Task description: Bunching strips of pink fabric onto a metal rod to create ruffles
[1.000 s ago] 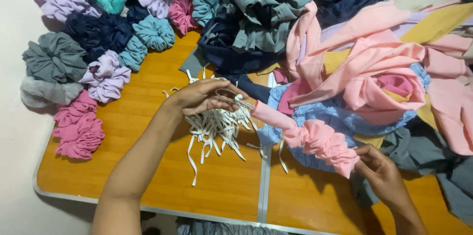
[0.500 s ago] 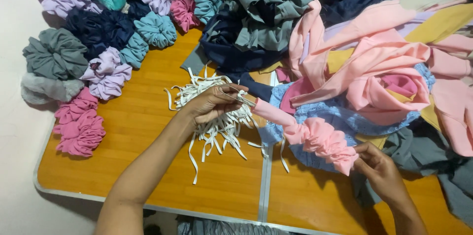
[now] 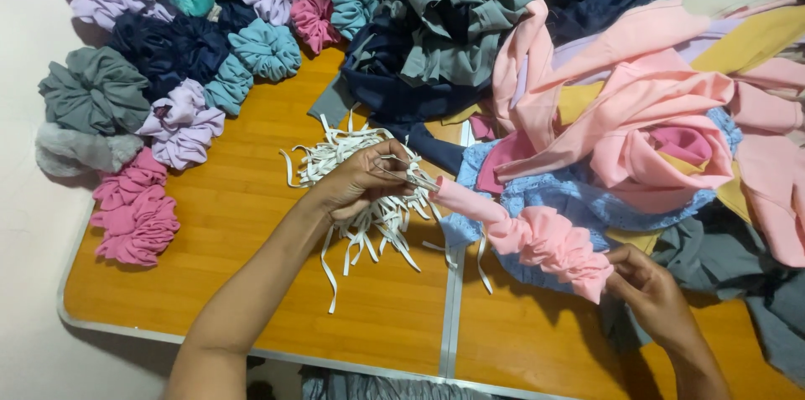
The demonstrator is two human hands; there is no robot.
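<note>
Pink fabric tube [image 3: 537,232], half ruched, slanting across orange tabletop [image 3: 210,224]: upper end at left hand [image 3: 362,182], lower end at right hand [image 3: 650,291]. Left fingers pinching thin tool at tube mouth, over white elastic strips [image 3: 369,215]. Right fingers pinching gathered end.

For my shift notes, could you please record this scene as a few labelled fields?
Surface: orange wooden table with a metal edge
Left hand: left hand pinches a thin metal tool at one end of the pink fabric tube, over the white elastic strips
Right hand: right hand grips the tube's gathered far end
Left side: finished scrunchies in grey, lilac, pink, teal and navy
Right side: loose fabric pile
</note>
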